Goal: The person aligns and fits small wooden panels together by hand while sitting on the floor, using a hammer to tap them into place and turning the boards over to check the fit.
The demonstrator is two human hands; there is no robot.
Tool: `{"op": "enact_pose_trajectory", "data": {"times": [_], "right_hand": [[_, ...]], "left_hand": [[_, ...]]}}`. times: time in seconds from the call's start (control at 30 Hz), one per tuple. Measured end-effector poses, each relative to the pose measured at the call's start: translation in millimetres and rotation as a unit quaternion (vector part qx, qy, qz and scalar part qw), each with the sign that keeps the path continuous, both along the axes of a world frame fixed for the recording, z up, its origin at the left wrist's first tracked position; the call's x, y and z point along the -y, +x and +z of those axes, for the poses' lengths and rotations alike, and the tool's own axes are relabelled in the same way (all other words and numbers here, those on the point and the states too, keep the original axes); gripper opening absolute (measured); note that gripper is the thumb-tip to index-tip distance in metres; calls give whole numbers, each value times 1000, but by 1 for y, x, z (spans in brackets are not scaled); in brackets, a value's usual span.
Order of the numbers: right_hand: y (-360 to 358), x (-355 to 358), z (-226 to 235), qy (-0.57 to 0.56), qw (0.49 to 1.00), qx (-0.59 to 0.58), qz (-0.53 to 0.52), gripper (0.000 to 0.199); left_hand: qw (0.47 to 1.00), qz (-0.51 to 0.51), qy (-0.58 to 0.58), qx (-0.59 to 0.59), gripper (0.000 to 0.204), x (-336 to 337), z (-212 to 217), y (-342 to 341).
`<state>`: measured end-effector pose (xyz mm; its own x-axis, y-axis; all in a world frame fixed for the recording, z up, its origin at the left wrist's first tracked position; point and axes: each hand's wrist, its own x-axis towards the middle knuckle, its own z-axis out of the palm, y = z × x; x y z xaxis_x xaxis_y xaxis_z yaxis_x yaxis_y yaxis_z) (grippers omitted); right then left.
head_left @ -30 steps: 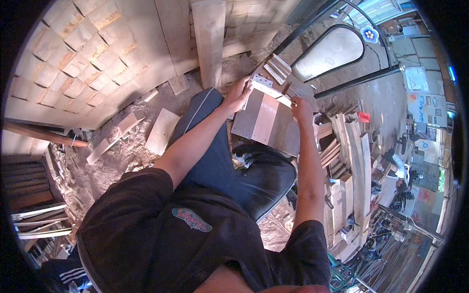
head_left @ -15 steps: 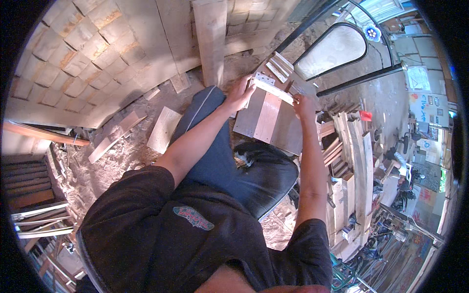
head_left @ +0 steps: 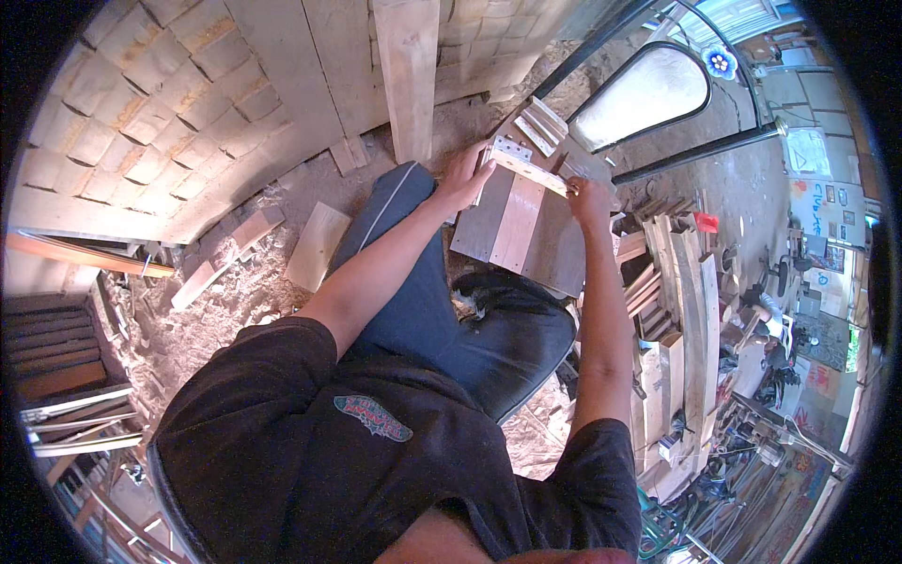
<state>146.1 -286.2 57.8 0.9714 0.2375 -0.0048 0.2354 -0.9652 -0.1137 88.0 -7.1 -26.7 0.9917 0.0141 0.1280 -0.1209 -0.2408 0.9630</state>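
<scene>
Left hand [head_left: 465, 179] grasps the wooden strip [head_left: 531, 172] at ten o'clock, edging the striped board [head_left: 515, 226]; right hand [head_left: 590, 203] at four, grip unclear; bare floor [head_left: 728, 193] towards three.

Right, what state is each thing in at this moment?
Left hand: closed on the strip's left end
Right hand: fingers curled at the strip's right end, grip hidden
Pale wooden strip: straight, at the panel's far edge
Striped wooden panel: light band between darker ones
Small pale strips: loose, unheld
Tall plank: upright, against the wall
Black metal frame: unheld
</scene>
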Motion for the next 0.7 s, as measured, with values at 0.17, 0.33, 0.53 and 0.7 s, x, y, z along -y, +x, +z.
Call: {"op": "enact_pose_trajectory", "data": {"times": [0.17,0.33,0.53,0.7], "right_hand": [[1,0,-2,-1,1000,-16,-14,22],[1,-1,1,-16,999,-38,-24,23],[3,-5,7,-31,999,-41,-4,23],[1,-1,5,-9,1000,-26,-9,22]], "left_hand": [[1000,2,9,13,56,-1,3,-2],[1000,-5,3,-16,54,-1,9,-4],[1000,1,-12,14,54,-3,6,-2],[999,-5,-22,24,54,-3,9,-2]]}}
